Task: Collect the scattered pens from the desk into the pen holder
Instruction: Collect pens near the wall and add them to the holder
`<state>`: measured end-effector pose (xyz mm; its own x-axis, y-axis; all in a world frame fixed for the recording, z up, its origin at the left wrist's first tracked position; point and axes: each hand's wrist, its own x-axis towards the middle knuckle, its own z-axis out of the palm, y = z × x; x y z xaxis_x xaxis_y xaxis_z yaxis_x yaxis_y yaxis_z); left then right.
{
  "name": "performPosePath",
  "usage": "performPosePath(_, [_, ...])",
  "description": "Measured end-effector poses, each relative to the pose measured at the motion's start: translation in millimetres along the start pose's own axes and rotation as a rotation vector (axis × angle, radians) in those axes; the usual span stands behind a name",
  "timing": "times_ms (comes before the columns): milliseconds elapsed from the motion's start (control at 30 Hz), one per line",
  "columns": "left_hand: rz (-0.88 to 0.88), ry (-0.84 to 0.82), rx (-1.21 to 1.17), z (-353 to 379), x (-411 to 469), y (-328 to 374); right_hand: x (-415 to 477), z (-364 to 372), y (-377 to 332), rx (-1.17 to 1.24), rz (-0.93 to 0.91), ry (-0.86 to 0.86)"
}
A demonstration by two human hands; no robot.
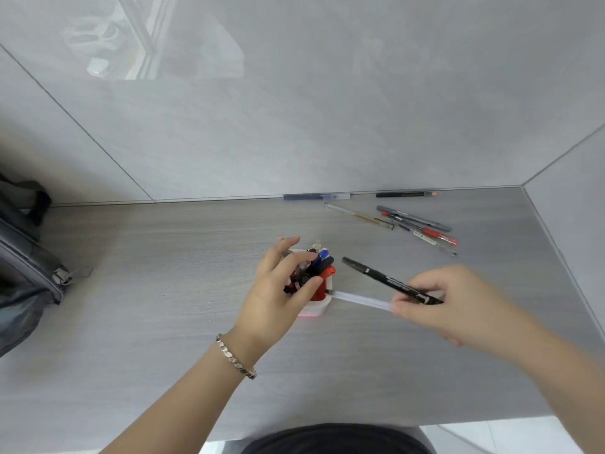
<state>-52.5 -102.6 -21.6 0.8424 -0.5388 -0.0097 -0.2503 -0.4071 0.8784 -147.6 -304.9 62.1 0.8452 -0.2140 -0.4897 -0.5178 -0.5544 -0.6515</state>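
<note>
A white and red pen holder (322, 301) stands mid-desk, packed with several pens (319, 267). My left hand (281, 290) wraps around its left side, fingers over the rim and thumb against the pens. My right hand (448, 303) is to the holder's right and grips two pens together: a black marker (383, 279) angled up-left and a white pen (360, 300) whose tip reaches the holder's base. Several loose pens (417, 226) lie scattered at the back right. A blue-capped clear pen (316, 196) and a dark pencil (406, 194) rest along the back wall.
A grey backpack (29, 253) sits at the left edge of the wood-grain desk (163, 290). Grey panels wall the desk at the back and on both sides. The desk's front edge runs just above my dark-clothed lap (334, 440).
</note>
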Motion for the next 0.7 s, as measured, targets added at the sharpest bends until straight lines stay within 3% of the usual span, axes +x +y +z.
performPosePath(133, [-0.002, -0.047, -0.057, -4, -1, -2, 22, 24, -20, -0.183, -0.058, 0.095])
performPosePath(333, [0.012, -0.120, -0.027, -11, -1, -4, 58, 69, -52, 0.042, -0.141, 0.370])
performPosePath(433, [0.020, -0.115, -0.041, -11, 0, -4, 67, 92, -48, -0.105, -0.181, 0.380])
performPosePath(600, [0.014, -0.091, -0.025, -10, -1, -3, 57, 63, -19, 0.131, -0.238, 0.404])
performPosePath(700, [0.020, -0.093, 0.009, -10, -1, -4, 37, 24, 8, 0.069, -0.243, 0.372])
